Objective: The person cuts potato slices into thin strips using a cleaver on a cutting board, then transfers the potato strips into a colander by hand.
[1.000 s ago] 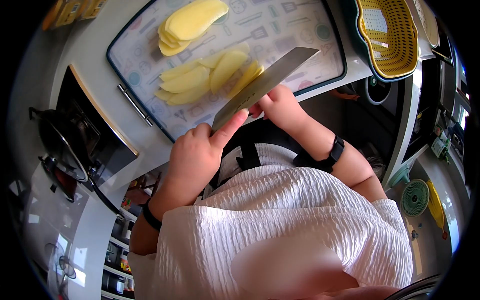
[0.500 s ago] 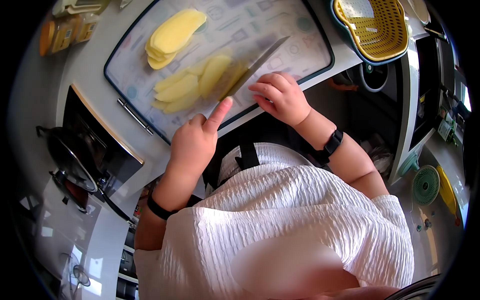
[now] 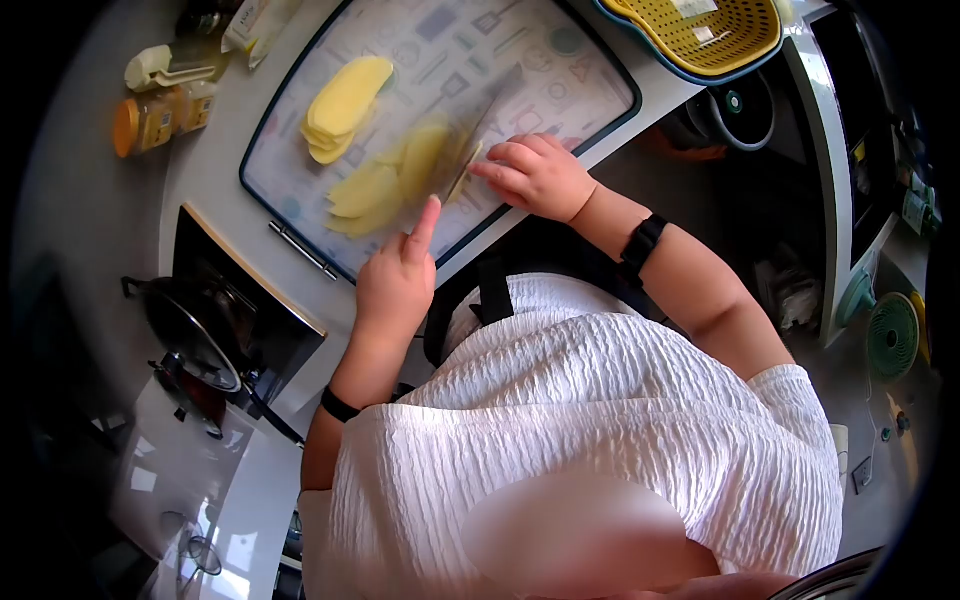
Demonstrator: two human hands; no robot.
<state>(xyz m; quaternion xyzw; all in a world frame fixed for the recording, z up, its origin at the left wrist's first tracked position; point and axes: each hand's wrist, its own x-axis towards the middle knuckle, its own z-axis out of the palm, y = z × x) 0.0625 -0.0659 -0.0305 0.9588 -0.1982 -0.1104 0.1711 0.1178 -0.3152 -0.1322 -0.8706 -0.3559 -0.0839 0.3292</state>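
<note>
My left hand (image 3: 396, 275) is closed round the handle of a kitchen knife (image 3: 488, 122), its index finger stretched toward the blade. Motion blurs the blade, which slants up and right over the cutting board (image 3: 545, 100). Curled against the blade's right side, my right hand (image 3: 540, 177) has its fingertips on a thin potato piece (image 3: 464, 174). Overlapping potato slices (image 3: 375, 195) fan out left of the knife. Farther back on the board rests a stack of pale yellow potato slices (image 3: 347, 100). The knife handle is mostly hidden by my left hand.
A yellow colander (image 3: 735, 40) in a blue basin stands at the board's right. Jars (image 3: 150, 122) are at the back left. A lidded pan (image 3: 195, 330) sits left of my left arm. A bin (image 3: 742, 115) lies below the counter's right edge.
The view has shifted, moving the board slightly. The knife has moved left toward the fanned slices and now blurs. My right fingers have come in from beside the blade to touch a potato piece.
</note>
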